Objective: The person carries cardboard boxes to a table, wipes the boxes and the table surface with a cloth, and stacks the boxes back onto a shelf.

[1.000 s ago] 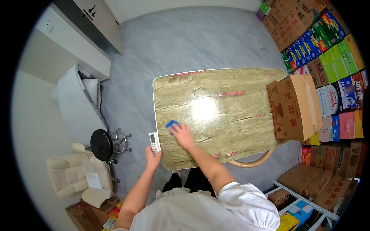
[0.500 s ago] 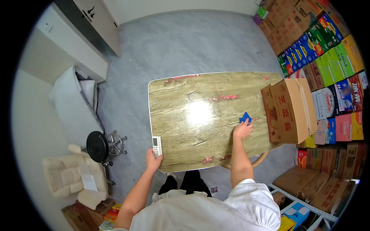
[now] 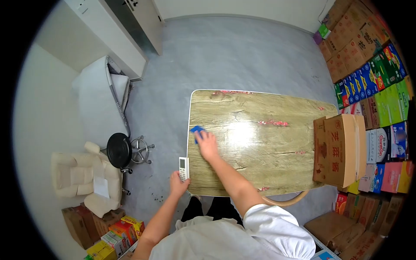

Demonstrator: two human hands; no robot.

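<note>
A blue cloth (image 3: 196, 129) lies against the wood-patterned tabletop (image 3: 242, 167) near its left edge. My right hand (image 3: 208, 145) presses on that cloth, with its fingers over it and part of the cloth sticking out past them. At the near left corner, my left hand (image 3: 178, 183) grips a white remote control (image 3: 183, 169) with a grey screen and several buttons. The remote is upright in the view, beside the table's left edge. My left fingers cover its lower end.
An open cardboard box (image 3: 336, 149) stands on the table's right end. Stacked cartons (image 3: 377, 104) line the right side. A black stool (image 3: 119, 150) and a cream armchair (image 3: 89, 177) stand at the left. A wooden chair rail (image 3: 288, 200) curves out under the near edge.
My right hand has swept the blue cloth from the table's right part across to its left edge. My left hand still grips the remote control. The whole view has shifted.
</note>
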